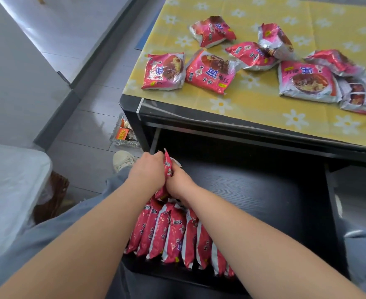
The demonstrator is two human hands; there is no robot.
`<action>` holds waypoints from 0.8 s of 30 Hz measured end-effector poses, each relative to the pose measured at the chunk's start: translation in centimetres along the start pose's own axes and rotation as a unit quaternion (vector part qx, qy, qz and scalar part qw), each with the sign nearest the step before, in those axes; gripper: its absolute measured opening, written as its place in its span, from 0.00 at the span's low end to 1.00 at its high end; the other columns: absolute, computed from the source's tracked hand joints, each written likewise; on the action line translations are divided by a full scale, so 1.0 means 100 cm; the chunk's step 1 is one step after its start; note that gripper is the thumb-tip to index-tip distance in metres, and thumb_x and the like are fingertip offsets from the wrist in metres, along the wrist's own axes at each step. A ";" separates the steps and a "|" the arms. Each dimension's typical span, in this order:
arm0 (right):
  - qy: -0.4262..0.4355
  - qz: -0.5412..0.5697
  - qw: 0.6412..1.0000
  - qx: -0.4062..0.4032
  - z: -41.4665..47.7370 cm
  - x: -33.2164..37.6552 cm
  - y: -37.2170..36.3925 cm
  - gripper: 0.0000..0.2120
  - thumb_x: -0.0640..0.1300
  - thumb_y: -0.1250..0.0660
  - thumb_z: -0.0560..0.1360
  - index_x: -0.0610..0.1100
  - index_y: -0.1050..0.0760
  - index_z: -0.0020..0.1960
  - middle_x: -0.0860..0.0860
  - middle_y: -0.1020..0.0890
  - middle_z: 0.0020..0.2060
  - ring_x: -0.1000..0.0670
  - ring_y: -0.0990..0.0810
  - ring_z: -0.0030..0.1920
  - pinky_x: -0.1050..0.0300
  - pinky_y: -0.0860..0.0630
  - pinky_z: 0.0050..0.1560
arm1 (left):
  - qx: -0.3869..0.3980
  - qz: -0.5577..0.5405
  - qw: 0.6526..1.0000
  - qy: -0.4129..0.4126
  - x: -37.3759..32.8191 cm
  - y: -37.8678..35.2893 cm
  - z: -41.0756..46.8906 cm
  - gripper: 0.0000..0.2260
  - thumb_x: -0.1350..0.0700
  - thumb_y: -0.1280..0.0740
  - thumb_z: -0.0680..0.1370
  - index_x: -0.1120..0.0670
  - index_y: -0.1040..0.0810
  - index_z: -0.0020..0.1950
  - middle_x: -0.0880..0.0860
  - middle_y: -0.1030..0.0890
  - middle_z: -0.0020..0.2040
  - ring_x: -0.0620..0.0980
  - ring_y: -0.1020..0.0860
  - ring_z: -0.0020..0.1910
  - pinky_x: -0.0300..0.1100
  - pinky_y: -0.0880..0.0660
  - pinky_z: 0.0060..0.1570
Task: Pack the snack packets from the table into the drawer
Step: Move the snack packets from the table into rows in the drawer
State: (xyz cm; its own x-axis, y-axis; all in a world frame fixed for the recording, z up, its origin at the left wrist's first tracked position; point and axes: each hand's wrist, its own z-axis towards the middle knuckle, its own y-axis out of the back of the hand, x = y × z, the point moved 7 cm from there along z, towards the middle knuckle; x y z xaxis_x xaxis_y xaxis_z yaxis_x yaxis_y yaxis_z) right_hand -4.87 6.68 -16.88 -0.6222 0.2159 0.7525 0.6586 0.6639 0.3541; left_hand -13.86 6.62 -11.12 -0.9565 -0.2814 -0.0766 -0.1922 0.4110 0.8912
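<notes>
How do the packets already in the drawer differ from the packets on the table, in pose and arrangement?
The packets in the drawer stand on edge, pressed side by side in a tight row; the packets on the table lie flat. The drawer ones show only narrow sides; the table ones show their printed faces and lie scattered, some overlapping. Both groups have the same pink-red wrapper.

Bright, even daylight, seemingly from upper left, where the pale floor (74, 24) is washed out. Soft glare on the foil snack packets (212, 72) and along the glossy worktop (220, 124) edge. The open drawer (253, 190) interior is dark, its wood grain barely readable (underexposed against the yellow cloth (264, 100)). Shadows are soft, with no hard edges. Strong wide-angle distortion: straight lines bow, forearms stretch toward the bottom corners. Slightly soft overall, mild blur at the frame edges.
</notes>
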 end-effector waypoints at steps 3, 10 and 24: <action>-0.002 0.000 1.000 0.005 -0.006 -0.002 0.001 0.30 0.49 0.42 0.85 0.61 0.49 0.84 0.46 0.24 0.70 0.45 0.21 0.61 0.50 0.23 0.60 | 0.010 -0.012 1.000 0.024 0.002 -0.001 -0.001 0.22 0.62 0.36 0.80 0.53 0.32 0.74 0.61 0.31 0.61 0.60 0.21 0.49 0.48 0.28 0.44; -0.016 -0.044 0.999 -0.013 -0.002 -0.005 0.014 0.27 0.50 0.40 0.84 0.53 0.41 0.82 0.44 0.24 0.71 0.40 0.23 0.69 0.48 0.25 0.65 | -0.037 -0.033 0.998 0.032 -0.001 0.009 -0.007 0.27 0.57 0.33 0.78 0.49 0.35 0.76 0.59 0.34 0.62 0.57 0.26 0.50 0.49 0.28 0.42; 0.110 -0.146 0.971 -0.154 -0.070 0.014 0.116 0.29 0.41 0.37 0.82 0.48 0.39 0.82 0.47 0.36 0.80 0.48 0.37 0.80 0.54 0.40 0.77 | -0.129 -0.137 0.974 -0.127 -0.054 0.039 -0.019 0.29 0.51 0.32 0.78 0.45 0.35 0.79 0.53 0.32 0.74 0.56 0.31 0.71 0.52 0.22 0.58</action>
State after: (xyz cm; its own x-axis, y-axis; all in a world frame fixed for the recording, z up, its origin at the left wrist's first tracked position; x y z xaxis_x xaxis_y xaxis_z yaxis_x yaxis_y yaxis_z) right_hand 4.90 9.66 -7.81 -0.7182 -0.1308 0.6835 0.5836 0.4217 0.6940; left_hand -9.02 8.08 -6.40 -0.9071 -0.1126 -0.4057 -0.4171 0.1103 0.9021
